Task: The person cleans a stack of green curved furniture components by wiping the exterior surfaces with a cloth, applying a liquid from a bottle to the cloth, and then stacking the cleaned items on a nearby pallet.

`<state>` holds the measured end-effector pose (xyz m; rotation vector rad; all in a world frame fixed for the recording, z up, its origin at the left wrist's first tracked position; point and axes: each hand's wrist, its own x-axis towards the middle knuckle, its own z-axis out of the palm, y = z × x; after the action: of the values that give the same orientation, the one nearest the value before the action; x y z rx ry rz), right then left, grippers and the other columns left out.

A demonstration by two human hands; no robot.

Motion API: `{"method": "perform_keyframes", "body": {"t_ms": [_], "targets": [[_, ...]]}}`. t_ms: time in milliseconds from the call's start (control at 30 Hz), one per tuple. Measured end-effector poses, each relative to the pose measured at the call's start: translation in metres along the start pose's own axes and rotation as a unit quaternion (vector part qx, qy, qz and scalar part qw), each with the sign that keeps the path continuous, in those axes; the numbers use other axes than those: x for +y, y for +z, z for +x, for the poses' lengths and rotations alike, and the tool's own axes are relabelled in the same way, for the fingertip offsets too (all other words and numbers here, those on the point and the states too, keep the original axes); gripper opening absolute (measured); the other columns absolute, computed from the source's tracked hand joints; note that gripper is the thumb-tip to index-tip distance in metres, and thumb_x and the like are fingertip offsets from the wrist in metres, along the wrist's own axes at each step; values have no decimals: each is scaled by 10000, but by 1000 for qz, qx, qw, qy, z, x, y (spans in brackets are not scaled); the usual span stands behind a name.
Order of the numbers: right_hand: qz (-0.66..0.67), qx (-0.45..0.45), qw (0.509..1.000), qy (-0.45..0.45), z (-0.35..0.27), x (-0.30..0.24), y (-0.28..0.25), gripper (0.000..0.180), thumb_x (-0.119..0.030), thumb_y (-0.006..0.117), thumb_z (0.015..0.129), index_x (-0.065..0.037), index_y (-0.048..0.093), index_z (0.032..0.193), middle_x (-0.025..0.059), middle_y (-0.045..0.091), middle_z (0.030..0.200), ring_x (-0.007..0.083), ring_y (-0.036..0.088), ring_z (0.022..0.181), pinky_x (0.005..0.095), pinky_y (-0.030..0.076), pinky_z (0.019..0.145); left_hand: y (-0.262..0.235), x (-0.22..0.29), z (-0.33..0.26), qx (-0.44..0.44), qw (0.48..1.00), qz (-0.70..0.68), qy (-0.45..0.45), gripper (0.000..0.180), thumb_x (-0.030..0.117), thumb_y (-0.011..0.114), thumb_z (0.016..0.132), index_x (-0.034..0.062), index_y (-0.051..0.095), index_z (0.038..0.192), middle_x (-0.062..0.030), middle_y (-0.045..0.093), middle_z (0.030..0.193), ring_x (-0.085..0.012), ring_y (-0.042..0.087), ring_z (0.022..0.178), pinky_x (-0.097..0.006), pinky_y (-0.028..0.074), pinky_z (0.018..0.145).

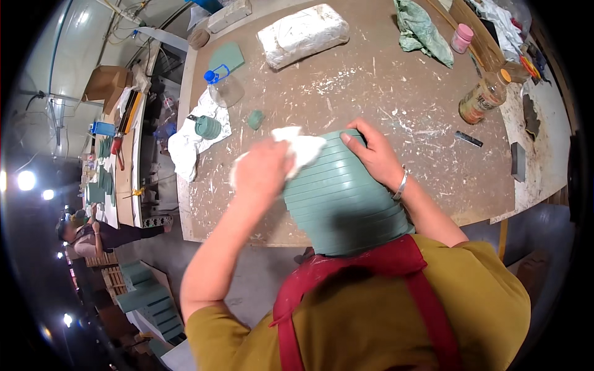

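A large green piece with a ribbed, stepped surface [346, 191] leans between the table's front edge and my body. My left hand [265, 170] is closed on a white cloth [303, 148] and presses it against the left side of the green piece. Over the far right edge of that piece my right hand [376, 153] is curled, thumb on top, gripping it; its fingertips are partly hidden behind the edge. A dark shadow lies across the lower ribs.
On the worktable [433, 167] are a clear jug [225, 91], a white rag [185, 145] under a small green roll [208, 127], a green lump [255, 119], a white wrapped block [303, 36], a bottle [484, 98] and a pink jar [461, 38]. Another person [93, 238] stands far left.
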<state>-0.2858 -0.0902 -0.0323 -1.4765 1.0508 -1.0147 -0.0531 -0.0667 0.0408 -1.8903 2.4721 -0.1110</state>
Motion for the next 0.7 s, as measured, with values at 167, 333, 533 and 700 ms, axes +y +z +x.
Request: {"method": "perform_keyframes", "body": {"t_ms": [167, 333, 533, 700], "targets": [[-22, 17, 999, -32, 4, 7, -2, 252, -259, 587, 937, -13, 535, 963, 144, 564, 935, 289, 555, 898, 359, 442, 818, -13, -3, 10, -12, 1000, 5, 11, 227, 307, 588, 890, 85, 618, 927, -119, 623, 888, -311, 641, 836, -444, 537, 695], [-21, 14, 999, -29, 0, 3, 0, 255, -255, 587, 934, -7, 535, 962, 146, 560, 948, 298, 552, 902, 363, 442, 818, 0, -34, 6, -78, 991, -43, -101, 326, 351, 555, 926, 43, 621, 1010, -193, 647, 921, -369, 633, 883, -451, 516, 760], [-28, 30, 999, -14, 3, 6, -3, 263, -255, 592, 928, -4, 550, 994, 159, 561, 956, 310, 559, 913, 371, 444, 823, -47, -50, 1, 65, 872, -453, -173, 248, 167, 484, 977, -14, 533, 1140, -106, 604, 988, -149, 561, 882, -305, 459, 762], [-41, 45, 996, -65, 7, 15, 0, 266, -256, 598, 923, -3, 552, 994, 160, 561, 948, 316, 562, 902, 376, 445, 817, -19, 18, -6, 58, 988, -59, 132, 228, 76, 641, 785, 84, 547, 993, -101, 559, 930, -314, 585, 832, -420, 514, 677]]}}
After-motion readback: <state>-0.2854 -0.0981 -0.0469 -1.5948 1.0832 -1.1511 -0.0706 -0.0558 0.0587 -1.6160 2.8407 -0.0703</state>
